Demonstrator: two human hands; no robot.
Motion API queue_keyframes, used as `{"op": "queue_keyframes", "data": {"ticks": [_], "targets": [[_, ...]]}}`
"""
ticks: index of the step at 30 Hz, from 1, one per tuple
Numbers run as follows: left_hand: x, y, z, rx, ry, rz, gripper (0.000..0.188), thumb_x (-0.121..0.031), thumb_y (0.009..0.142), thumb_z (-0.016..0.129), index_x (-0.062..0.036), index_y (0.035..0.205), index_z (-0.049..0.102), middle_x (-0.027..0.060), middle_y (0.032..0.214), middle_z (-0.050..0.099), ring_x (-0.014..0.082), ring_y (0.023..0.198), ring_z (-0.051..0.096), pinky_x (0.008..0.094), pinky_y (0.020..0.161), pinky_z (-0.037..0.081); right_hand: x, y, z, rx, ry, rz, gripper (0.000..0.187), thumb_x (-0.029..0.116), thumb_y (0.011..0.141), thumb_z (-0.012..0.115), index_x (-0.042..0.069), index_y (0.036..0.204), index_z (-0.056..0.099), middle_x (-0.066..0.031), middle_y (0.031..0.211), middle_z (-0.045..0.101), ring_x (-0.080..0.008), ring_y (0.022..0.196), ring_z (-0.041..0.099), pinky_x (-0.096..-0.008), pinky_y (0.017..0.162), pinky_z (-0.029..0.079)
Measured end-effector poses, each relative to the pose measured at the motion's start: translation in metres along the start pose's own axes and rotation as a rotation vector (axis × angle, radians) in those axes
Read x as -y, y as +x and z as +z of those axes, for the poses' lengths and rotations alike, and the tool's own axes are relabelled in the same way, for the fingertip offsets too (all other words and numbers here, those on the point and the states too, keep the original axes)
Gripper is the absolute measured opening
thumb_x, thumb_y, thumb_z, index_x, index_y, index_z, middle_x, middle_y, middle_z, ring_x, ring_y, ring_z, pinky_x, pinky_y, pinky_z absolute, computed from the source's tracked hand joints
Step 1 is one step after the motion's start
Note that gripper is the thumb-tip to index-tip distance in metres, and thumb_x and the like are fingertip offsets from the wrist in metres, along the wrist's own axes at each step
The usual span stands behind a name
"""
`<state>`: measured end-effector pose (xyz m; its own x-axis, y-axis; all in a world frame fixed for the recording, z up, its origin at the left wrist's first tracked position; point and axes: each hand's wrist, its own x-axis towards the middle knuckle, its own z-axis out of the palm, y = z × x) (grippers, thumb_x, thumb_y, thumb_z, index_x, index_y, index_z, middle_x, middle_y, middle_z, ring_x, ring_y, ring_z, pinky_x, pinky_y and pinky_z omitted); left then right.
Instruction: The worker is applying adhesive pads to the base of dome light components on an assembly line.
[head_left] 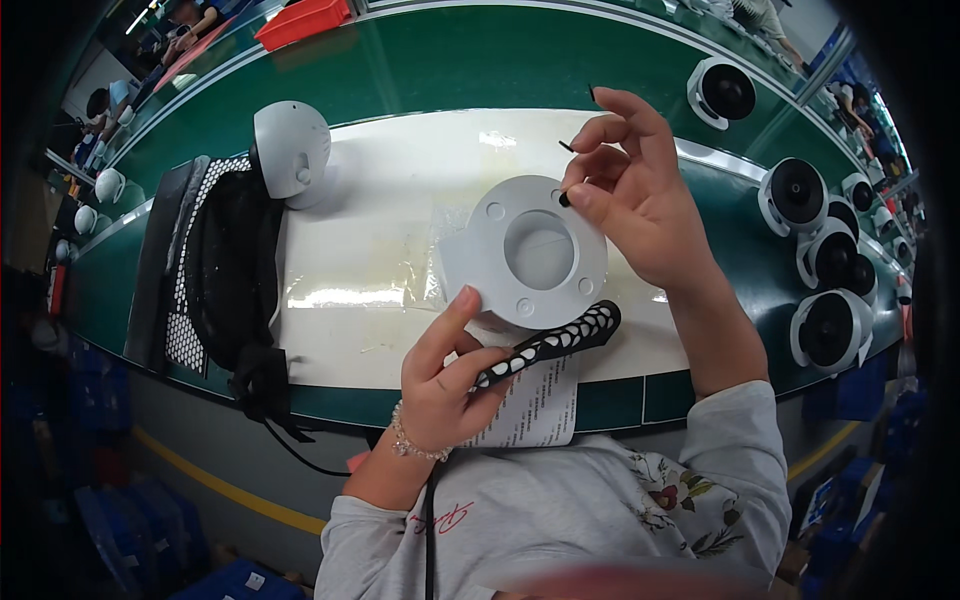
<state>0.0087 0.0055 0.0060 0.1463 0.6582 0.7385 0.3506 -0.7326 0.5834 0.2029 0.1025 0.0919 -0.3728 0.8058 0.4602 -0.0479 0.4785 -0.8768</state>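
Note:
A white ring-shaped base [490, 265] with a large centre hole and round recesses lies on the white work mat. My left hand [445, 385] grips a black strip with white holes [555, 342] along the base's near edge. Its index finger rests against the base. At the far right of the ring, my right hand [640, 190] pinches a small black round pad [564, 199] beside a recess. More thin dark bits [567, 146] show at its other fingertips. A printed paper sheet [530, 405] hangs below the strip, over the table's near edge.
On the left stand a white rounded camera-like device [292, 150] and a black bag-like bundle [235, 260] beside a black sheet with white holes [190, 320]. Several white-and-black devices [825, 330] line the right side. A red tray [302, 22] sits at the back; other people work beyond.

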Motion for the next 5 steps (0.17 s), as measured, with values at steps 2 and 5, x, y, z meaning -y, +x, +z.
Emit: {"op": "queue_keyframes", "data": {"ticks": [2, 5], "targets": [[0.0015, -0.002, 0.0006, -0.014, -0.003, 0.021, 0.029, 0.005, 0.054, 0.067, 0.0008, 0.082, 0.062, 0.0221, 0.127, 0.042, 0.0136, 0.053, 0.055, 0.0237, 0.053, 0.046, -0.0015, -0.0004, 0.0, 0.02, -0.003, -0.033, 0.065, -0.007, 0.077, 0.053, 0.009, 0.132, 0.023, -0.0063, 0.102, 0.041, -0.0128, 0.085, 0.05, -0.0274, 0.079, 0.044], [0.004, -0.0031, 0.0001, -0.001, -0.005, 0.044, 0.03, 0.004, 0.053, 0.066, -0.0003, 0.082, 0.062, 0.0222, 0.127, 0.042, 0.0137, 0.054, 0.055, 0.0239, 0.053, 0.046, 0.0001, -0.001, 0.0009, 0.005, 0.043, -0.022, 0.065, -0.006, 0.077, 0.054, 0.01, 0.132, 0.023, -0.0064, 0.102, 0.041, -0.013, 0.086, 0.05, -0.0276, 0.08, 0.044]]}}
